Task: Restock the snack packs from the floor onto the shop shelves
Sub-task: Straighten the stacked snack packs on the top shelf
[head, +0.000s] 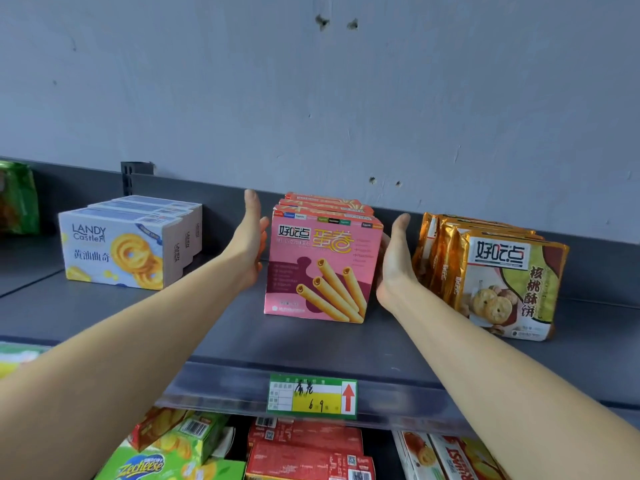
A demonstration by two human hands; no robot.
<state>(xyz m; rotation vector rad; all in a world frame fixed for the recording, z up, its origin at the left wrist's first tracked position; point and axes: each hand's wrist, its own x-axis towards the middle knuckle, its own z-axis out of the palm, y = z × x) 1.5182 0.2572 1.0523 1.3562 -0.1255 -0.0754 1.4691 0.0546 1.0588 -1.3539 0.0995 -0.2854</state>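
Fingers (252,207) stretch straight on both hands in the head view: left hand (247,240) and right hand (394,263) flank the pink egg-roll boxes (322,271) at frame centre on the shelf (242,337), equally near; the row runs back toward the wall (311,98).

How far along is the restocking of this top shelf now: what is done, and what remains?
Done: a row of white-and-blue butter cookie boxes and a row of gold walnut biscuit packs stand on the grey metal shelf. In hand: the left hand and right hand, fingers straight, flank the row of pink egg-roll boxes, seemingly squaring it. Left: cannot tell; no unshelved packs are in view.
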